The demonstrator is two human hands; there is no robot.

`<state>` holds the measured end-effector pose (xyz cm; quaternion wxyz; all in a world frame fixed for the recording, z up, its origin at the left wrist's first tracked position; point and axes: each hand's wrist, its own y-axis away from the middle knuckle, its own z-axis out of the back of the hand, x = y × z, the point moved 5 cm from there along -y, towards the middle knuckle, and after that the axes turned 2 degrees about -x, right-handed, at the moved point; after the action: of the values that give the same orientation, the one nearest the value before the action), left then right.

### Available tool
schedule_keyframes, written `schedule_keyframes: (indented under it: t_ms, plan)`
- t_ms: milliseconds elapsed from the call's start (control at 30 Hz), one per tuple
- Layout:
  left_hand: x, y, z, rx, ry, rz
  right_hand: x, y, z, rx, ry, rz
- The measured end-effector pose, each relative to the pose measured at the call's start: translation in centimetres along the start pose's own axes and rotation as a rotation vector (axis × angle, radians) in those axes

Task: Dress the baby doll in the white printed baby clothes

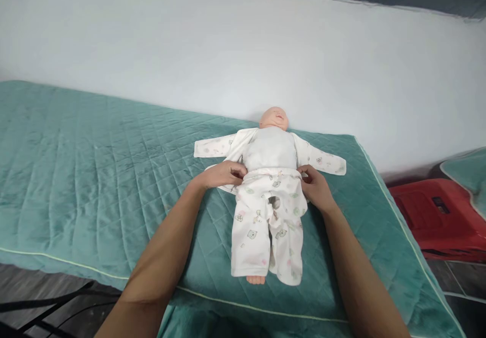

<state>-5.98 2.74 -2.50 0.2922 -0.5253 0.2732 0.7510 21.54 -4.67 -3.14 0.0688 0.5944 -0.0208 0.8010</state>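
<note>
A baby doll [274,118] lies on its back, head toward the wall, in an open white printed jacket [321,159] with both sleeves spread out. White printed baby pants [252,226] cover its legs, and their waistband sits across the belly. At the left end of that waistband, my left hand [224,174] pinches the fabric. My right hand [316,188] grips the opposite end of the waistband with bent fingers. One doll foot [255,279] shows below the pant leg on the left; the other foot is hidden. A gap shows at the crotch of the pants.
The doll rests on a green quilted cover [114,176] with pale piping along its edge. A white wall [228,49] rises behind it. To the right, a red plastic case or stool [436,216] stands low. Black metal bars [56,302] show at the lower left.
</note>
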Motion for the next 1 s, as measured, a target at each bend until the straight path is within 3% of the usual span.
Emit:
schedule_keyframes:
  t_ms: [300, 567, 700, 833, 1000]
  plan:
    - [0.6, 0.5, 1.4, -0.520, 0.205, -0.135, 0.1, 0.0, 0.9, -0.214, 0.095, 0.045]
    - [1.4, -0.9, 0.0, -0.437, 0.156, -0.063, -0.9, -1.3, 0.6, -0.214, 0.223, 0.060]
    - [0.9, -1.3, -0.2, -0.384, 0.116, 0.003, -0.9, -2.6, 0.4, -0.047, 0.169, -0.085]
    - [-0.5, -1.8, 0.1, -0.350, -0.090, -0.048, -0.3, -3.4, 0.1, 0.166, 0.157, -0.159]
    - [-0.5, -1.7, 0.4, -0.246, -0.051, 0.003, 0.0, -2.9, 0.1, 0.152, -0.003, -0.064]
